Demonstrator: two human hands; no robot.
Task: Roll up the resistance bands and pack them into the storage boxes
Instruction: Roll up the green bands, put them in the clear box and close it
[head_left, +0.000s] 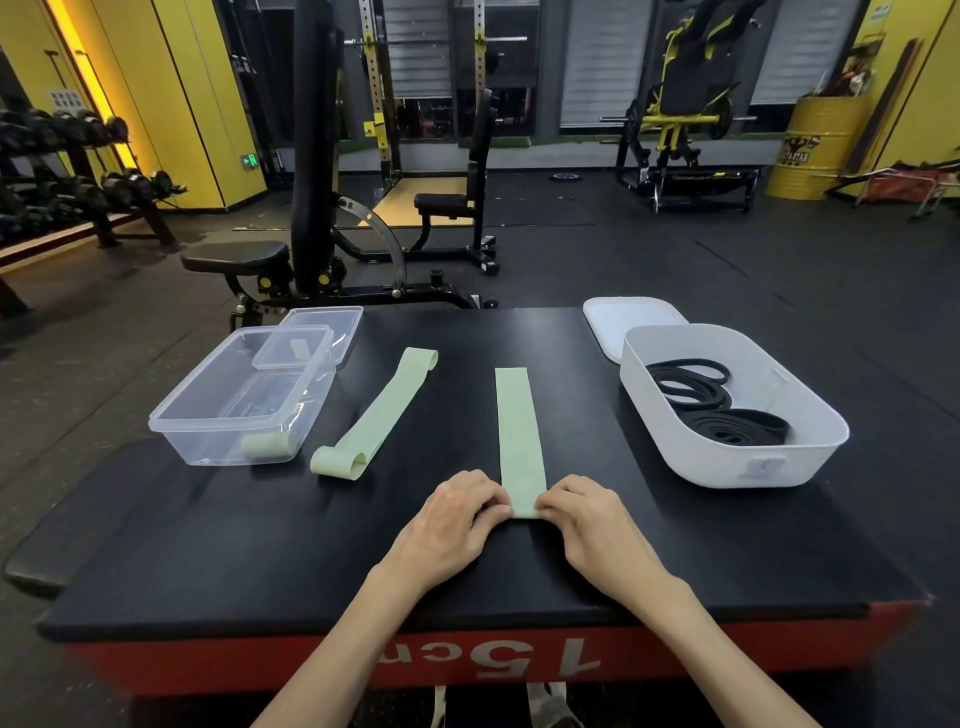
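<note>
A pale green resistance band (517, 431) lies flat and straight on the black platform top (467, 566), running away from me. My left hand (452, 525) and my right hand (587, 519) pinch its near end from either side, fingertips curled onto the edge. A second green band (382, 413) lies slanted to the left, its ends looped over. A clear plastic box (244, 400) at the left holds one rolled green band (267, 446). A white box (727, 410) at the right holds coiled black bands (717, 405).
A clear lid (317, 338) leans on the clear box's far rim, and a white lid (623, 322) lies behind the white box. The platform's red front edge (498, 660) is near me. Weight benches, a dumbbell rack and a yellow barrel stand on the gym floor beyond.
</note>
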